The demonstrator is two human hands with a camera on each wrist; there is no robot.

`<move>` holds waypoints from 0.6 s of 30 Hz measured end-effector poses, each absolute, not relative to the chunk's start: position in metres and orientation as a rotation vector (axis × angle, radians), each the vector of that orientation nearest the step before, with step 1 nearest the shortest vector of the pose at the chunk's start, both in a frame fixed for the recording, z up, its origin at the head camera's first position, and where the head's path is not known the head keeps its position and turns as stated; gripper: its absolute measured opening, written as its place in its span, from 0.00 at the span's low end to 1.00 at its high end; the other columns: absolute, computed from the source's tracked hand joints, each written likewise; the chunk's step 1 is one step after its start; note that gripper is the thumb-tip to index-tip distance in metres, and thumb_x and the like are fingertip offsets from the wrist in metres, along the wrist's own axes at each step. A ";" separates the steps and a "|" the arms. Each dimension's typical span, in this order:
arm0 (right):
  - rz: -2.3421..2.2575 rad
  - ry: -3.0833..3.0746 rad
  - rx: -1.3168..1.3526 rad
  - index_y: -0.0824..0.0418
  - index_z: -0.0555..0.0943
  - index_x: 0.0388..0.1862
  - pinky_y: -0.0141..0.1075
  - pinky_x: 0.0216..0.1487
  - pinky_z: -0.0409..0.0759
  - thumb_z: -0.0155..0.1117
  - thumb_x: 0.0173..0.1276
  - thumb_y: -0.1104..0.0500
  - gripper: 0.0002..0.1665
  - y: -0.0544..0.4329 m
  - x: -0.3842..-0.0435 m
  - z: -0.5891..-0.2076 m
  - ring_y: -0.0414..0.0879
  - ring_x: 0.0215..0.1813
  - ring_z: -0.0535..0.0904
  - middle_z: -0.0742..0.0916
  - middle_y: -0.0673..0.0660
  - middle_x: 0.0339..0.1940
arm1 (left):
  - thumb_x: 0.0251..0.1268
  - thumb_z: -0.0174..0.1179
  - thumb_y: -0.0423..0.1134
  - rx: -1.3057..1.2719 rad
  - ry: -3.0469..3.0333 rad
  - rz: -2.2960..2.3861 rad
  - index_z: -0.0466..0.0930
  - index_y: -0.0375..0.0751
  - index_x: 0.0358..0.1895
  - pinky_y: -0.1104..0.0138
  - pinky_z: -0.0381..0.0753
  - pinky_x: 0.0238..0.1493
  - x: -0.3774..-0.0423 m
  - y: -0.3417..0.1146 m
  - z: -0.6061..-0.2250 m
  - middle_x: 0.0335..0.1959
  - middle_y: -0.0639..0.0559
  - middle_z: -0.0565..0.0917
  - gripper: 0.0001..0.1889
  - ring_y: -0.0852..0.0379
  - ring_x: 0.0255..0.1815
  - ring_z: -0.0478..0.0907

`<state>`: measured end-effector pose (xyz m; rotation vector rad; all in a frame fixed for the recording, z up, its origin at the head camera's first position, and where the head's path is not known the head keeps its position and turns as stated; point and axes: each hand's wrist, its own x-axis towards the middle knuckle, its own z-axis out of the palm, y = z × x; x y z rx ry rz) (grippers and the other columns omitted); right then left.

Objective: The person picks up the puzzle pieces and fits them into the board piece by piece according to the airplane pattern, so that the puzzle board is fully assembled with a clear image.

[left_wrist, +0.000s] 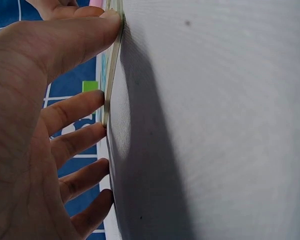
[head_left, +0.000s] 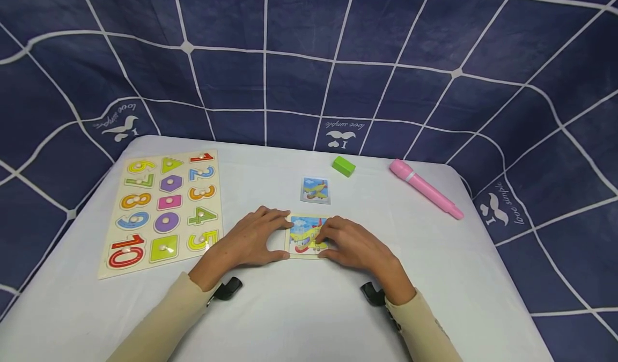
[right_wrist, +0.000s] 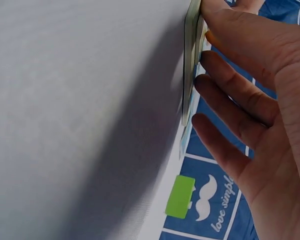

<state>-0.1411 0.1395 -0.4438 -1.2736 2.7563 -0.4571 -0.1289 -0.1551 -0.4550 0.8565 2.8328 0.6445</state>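
A small wooden jigsaw puzzle (head_left: 301,228) with a yellow airplane picture lies in its pale frame (head_left: 304,257) at the table's middle. My left hand (head_left: 253,236) steadies the frame's left side, thumb at the near corner and index finger at the far one. In the left wrist view its other fingers (left_wrist: 85,177) spread out, tips close to the tabletop. My right hand (head_left: 354,241) bends over the right side, thumb and index finger pinching a puzzle piece (head_left: 321,248) at the near right corner. In the right wrist view that piece (right_wrist: 199,37) sits against the frame's top.
Beyond the puzzle lies a small card (head_left: 316,190) with a matching airplane picture. A green block (head_left: 344,166) and a pink microphone-shaped toy (head_left: 427,189) lie toward the back right. At left is a number-and-shape peg board (head_left: 161,265). A dark blue gridded cloth (head_left: 299,83) hangs behind.
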 end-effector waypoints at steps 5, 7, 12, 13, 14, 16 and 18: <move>-0.454 2.750 -1.294 0.53 0.91 0.50 0.40 0.61 0.83 0.84 0.65 0.50 0.17 0.141 -0.141 -0.443 0.42 0.55 0.83 0.87 0.48 0.51 | 0.61 0.78 0.59 0.853 2.831 0.645 0.81 0.52 0.73 0.46 0.74 0.70 -0.129 -0.155 -0.455 0.80 0.51 0.73 0.38 0.49 0.72 0.71; -0.455 2.741 -1.310 0.53 0.91 0.50 0.40 0.61 0.83 0.84 0.65 0.50 0.17 0.142 -0.141 -0.442 0.42 0.55 0.83 0.88 0.48 0.51 | 0.61 0.77 0.60 0.850 2.830 0.645 0.81 0.52 0.73 0.46 0.74 0.70 -0.129 -0.155 -0.455 0.80 0.51 0.73 0.38 0.48 0.73 0.71; -0.454 2.713 -1.332 0.54 0.93 0.51 0.39 0.62 0.83 0.82 0.67 0.51 0.15 0.144 -0.141 -0.439 0.42 0.56 0.83 0.88 0.48 0.51 | 0.61 0.77 0.60 0.849 2.833 0.635 0.81 0.52 0.73 0.46 0.74 0.70 -0.129 -0.156 -0.455 0.80 0.51 0.73 0.37 0.48 0.72 0.71; -0.452 2.710 -1.329 0.54 0.93 0.51 0.40 0.62 0.83 0.82 0.68 0.52 0.15 0.144 -0.141 -0.439 0.42 0.56 0.83 0.88 0.48 0.51 | 0.61 0.78 0.60 0.850 2.834 0.632 0.81 0.52 0.73 0.46 0.74 0.70 -0.129 -0.156 -0.455 0.80 0.51 0.73 0.37 0.48 0.72 0.71; -0.449 2.708 -1.324 0.53 0.93 0.52 0.40 0.62 0.83 0.82 0.68 0.53 0.15 0.145 -0.141 -0.439 0.42 0.56 0.83 0.88 0.48 0.51 | 0.61 0.78 0.60 0.852 2.835 0.630 0.81 0.52 0.73 0.46 0.75 0.70 -0.129 -0.156 -0.455 0.80 0.51 0.73 0.37 0.48 0.72 0.71; -0.444 2.706 -1.319 0.53 0.93 0.53 0.40 0.62 0.83 0.81 0.68 0.55 0.15 0.146 -0.142 -0.438 0.43 0.56 0.84 0.88 0.49 0.52 | 0.61 0.77 0.60 0.855 2.836 0.626 0.81 0.52 0.73 0.46 0.75 0.70 -0.130 -0.156 -0.455 0.80 0.51 0.73 0.37 0.48 0.73 0.71; -0.440 2.708 -1.314 0.52 0.93 0.53 0.41 0.61 0.84 0.81 0.68 0.57 0.15 0.147 -0.142 -0.438 0.44 0.56 0.84 0.88 0.50 0.52 | 0.61 0.77 0.60 0.858 2.836 0.627 0.81 0.52 0.73 0.46 0.75 0.70 -0.130 -0.156 -0.454 0.80 0.51 0.73 0.37 0.48 0.73 0.71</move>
